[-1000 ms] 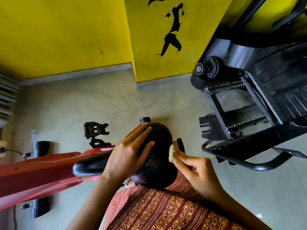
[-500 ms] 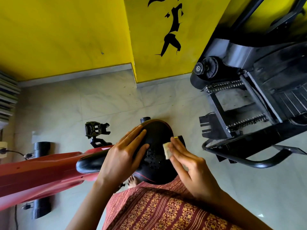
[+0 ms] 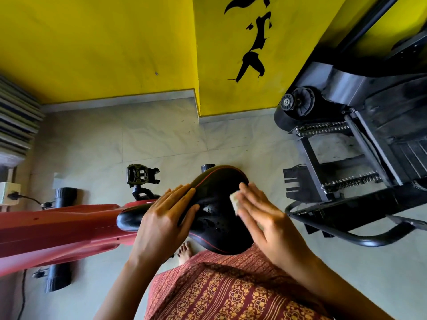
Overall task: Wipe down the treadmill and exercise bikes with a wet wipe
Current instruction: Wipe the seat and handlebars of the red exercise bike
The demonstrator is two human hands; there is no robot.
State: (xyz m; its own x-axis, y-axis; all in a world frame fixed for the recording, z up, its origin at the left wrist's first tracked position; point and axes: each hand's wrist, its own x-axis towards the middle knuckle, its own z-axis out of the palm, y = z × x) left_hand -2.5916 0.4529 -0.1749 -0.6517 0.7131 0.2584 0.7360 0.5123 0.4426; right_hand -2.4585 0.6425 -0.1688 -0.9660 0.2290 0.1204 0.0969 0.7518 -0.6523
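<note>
We see the only writing-like thing on the yellow wall (image 3: 92, 42): black painted strokes (image 3: 253, 49). They run off the top edge, and we cannot read them as letters. We cannot make out any brand or label on the equipment.

The exercise bike (image 3: 57, 225) lies across the left half of the view. Its red frame is cut off at the left edge, and a black pedal (image 3: 139, 175) sticks up behind it. Its black saddle (image 3: 215, 218), edged with a thin red line, sits in the middle under both hands.

The left hand (image 3: 161, 218) rests flat on the saddle's left side, with fingers straight, thumb spread and nothing gripped. The right hand (image 3: 268, 222) presses the wet wipe (image 3: 235, 202) against the saddle's right side with straight fingers. Only a small pale corner of the wipe shows past the fingertips, and the rest is hidden under the hand. The hand is slightly blurred. Small shiny spots show on the saddle between the two hands.

On the right stands a black machine (image 3: 381, 125) with a wheel and two chains. It is cut off by the top and right edges, and we cannot tell what kind it is.

At the left edge a plug sits in a pale socket (image 3: 8, 192). Above it, a stack of grey slats (image 3: 16, 121) is too cropped to identify.

A bare foot (image 3: 184, 249) shows on the floor (image 3: 161, 139) below the saddle, partly covered by the person's red patterned garment (image 3: 219, 289).
</note>
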